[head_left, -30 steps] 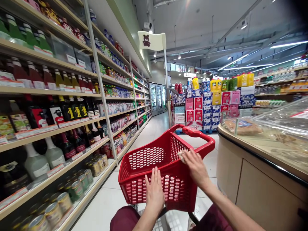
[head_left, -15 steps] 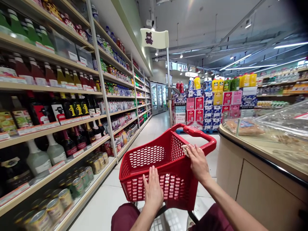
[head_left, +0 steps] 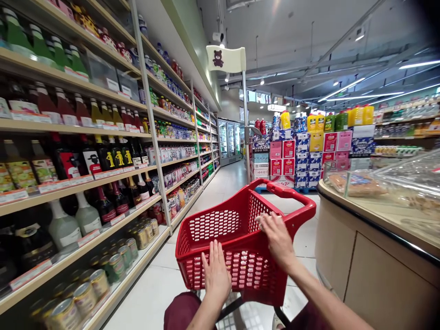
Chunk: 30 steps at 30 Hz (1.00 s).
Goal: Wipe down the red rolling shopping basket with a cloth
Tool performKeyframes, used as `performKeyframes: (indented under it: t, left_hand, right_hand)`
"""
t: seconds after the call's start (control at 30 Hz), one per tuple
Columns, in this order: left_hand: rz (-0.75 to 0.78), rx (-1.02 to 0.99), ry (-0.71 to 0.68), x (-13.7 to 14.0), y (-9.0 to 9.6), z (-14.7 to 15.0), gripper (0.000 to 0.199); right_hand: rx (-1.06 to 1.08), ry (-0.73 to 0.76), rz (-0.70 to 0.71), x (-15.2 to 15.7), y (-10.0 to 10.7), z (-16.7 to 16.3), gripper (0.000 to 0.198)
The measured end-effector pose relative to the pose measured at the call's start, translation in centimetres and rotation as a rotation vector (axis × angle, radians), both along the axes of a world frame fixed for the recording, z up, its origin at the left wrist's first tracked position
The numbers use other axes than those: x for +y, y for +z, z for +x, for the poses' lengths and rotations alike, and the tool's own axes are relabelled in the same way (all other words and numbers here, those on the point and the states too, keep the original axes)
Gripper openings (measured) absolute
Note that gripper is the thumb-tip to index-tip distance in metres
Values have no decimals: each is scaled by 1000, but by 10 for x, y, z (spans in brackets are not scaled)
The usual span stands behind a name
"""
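Note:
A red plastic shopping cart (head_left: 261,295) with a perforated basket stands right in front of me, its handle at the upper right. My left hand (head_left: 218,272) lies flat against the near side of the basket, fingers stretched up to the rim. At the rear part of the near rim, close to the handle, is my right hand (head_left: 278,240). A crumpled whitish cloth (head_left: 260,221) shows at its fingertips, pressed under the fingers; most of it is hidden by the hand. No goods show in the visible part of the basket.
Tall shelves (head_left: 127,174) of bottles and cans run along the left. On the right stands a rounded counter (head_left: 337,247) with packaged food. Stacked drink cartons (head_left: 282,167) and a pole with a bear flag (head_left: 227,59) are beyond the cart. White floor tiles (head_left: 151,279) lie between.
My right hand with the cloth has slid down and left along the rim, away from the handle. The left hand stays on the basket side. The whole view has shifted slightly.

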<state>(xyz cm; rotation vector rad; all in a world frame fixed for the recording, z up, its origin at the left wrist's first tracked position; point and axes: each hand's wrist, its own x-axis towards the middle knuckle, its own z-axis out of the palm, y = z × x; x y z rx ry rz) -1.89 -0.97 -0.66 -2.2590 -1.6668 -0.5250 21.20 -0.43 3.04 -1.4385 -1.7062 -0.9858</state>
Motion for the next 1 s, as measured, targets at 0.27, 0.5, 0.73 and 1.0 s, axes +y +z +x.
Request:
performKeyframes:
  t: [0.27, 0.5, 0.73, 1.0]
  left_hand:
    - [9, 55, 18, 2, -2, -14, 73]
    - [14, 59, 20, 0, 0, -14, 70]
    - [7, 20, 35, 0, 7, -35, 67]
    - [-13, 47, 30, 1, 2, -40, 66]
  right_hand:
    - [-57, 135, -16, 8, -10, -27, 52]
    - [-64, 165, -17, 13, -23, -58, 50]
    - [-59, 134, -45, 15, -16, -49, 48]
    - [-134, 239, -89, 10, -33, -104, 47]
